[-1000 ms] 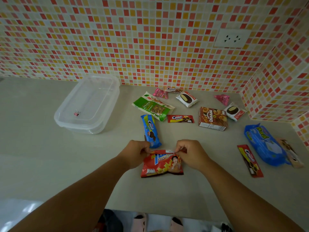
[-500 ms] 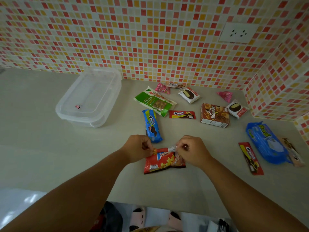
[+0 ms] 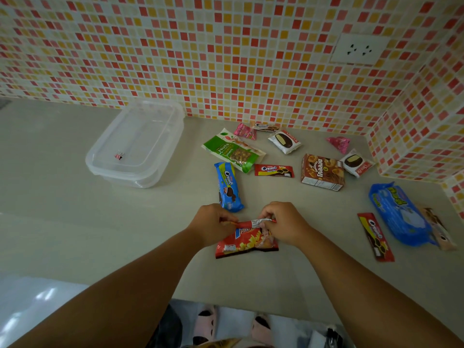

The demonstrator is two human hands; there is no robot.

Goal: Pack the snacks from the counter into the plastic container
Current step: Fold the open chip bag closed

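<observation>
Both hands are down on the red potato snack bag, which lies flat on the worktop right in front of the person. The left hand and the right hand each have the bag's top edge pinched between fingertips, and that edge is rolled over, silver lining showing between the two grips. So each grip is clenched on the bag, one at either end of the fold, and the fold's long axis runs straight from one grip to the other.

Just beyond the left grip sits a blue Cream-O pack, lying lengthwise away from the person. Farther out, the green nuts pouch and a brown biscuit box, with more small packets near the tiled wall.

Now the key line: the plastic container stands well apart, away and to the left of both grips, lid on by the look of it. The left hand is the nearer one, so the carry likely swings left and forward, and that lid probably needs lifting first.
</observation>
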